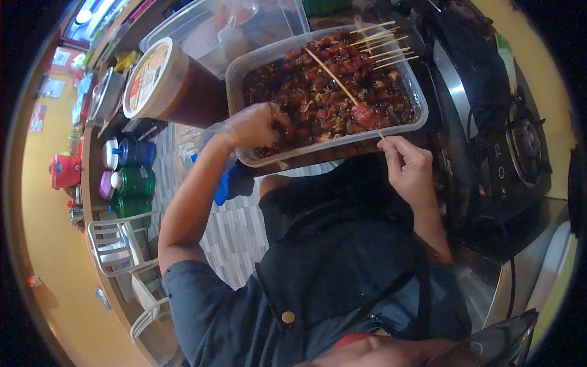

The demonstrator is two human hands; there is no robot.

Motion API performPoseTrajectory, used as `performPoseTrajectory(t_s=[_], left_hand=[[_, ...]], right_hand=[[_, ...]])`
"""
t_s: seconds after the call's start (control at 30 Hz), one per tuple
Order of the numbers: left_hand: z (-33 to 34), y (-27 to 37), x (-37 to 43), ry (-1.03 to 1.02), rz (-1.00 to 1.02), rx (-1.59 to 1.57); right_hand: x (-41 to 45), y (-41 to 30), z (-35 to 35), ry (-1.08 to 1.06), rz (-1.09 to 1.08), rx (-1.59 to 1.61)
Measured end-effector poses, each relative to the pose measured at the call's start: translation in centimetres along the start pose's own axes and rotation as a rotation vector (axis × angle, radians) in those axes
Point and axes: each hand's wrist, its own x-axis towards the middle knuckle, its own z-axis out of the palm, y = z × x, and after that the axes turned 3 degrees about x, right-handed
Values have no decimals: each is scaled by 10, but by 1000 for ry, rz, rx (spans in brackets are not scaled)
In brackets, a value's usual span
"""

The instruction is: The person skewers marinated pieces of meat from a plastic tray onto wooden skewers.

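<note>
A rectangular clear plastic container (419, 120) holds dark marinated meat pieces (316, 108) in sauce. My left hand (257, 124), in a clear plastic glove, reaches into its near left corner. Its fingertips are blurred among the meat, so what they grip is unclear. Beyond the near right rim, my bare right hand (408, 160) pinches the end of a bamboo skewer (332, 75). This skewer slants over the container, with red meat (368, 117) threaded near my fingers. Several other skewers (390, 46) rest at the far right, their bare ends over the rim and their other ends among the meat.
Left of the container stands a lidded tub (195, 94) of brown sauce. Behind is a larger clear plastic bin (183, 23). A black gas stove (495, 169) is at the right. Water jugs (137, 179) and a white plastic chair (124, 243) stand at the left.
</note>
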Motion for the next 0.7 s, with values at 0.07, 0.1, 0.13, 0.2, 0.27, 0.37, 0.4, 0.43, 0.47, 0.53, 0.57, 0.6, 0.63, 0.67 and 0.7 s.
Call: performPoseTrajectory(t_s=[0.07,0.1,0.13,0.2,0.27,0.37,0.4,0.43,0.47,0.53,0.57,0.6,0.63,0.67,0.7], left_hand=[[-3,-5,-2,-24,-15,-152],[-9,7,-5,91,-40,-338],[-12,12,-7,206,-65,-523],[-18,2,-1,145,-67,-560],[-21,-4,-1,88,-71,-597],[-26,4,1,220,-38,-50],[-26,11,1,337,1,58],[-25,16,4,454,41,166],[-23,20,10,454,44,166],[-17,25,20,479,270,106],[-13,26,23,482,270,108],[-7,25,26,418,212,158],[0,22,28,357,155,208],[8,13,28,295,153,212],[6,16,27,292,158,214]], right_hand=[[-1,-5,1,-66,66,0],[-3,-5,2,-65,67,-1],[-4,-3,3,-51,44,6],[-6,-1,5,-39,16,14],[-5,-1,6,-14,-7,0],[-3,-4,-2,-36,11,-32],[-3,-3,-2,-34,11,-33],[-3,-2,-2,-21,19,-12],[-3,-1,-2,-9,26,8],[-2,-4,-1,-17,42,8],[-1,-6,-1,-25,59,7],[-2,-6,0,-25,58,8],[-2,-7,0,-28,54,-1],[-3,-8,0,-32,49,-9],[-4,-7,-1,-27,52,-11]])
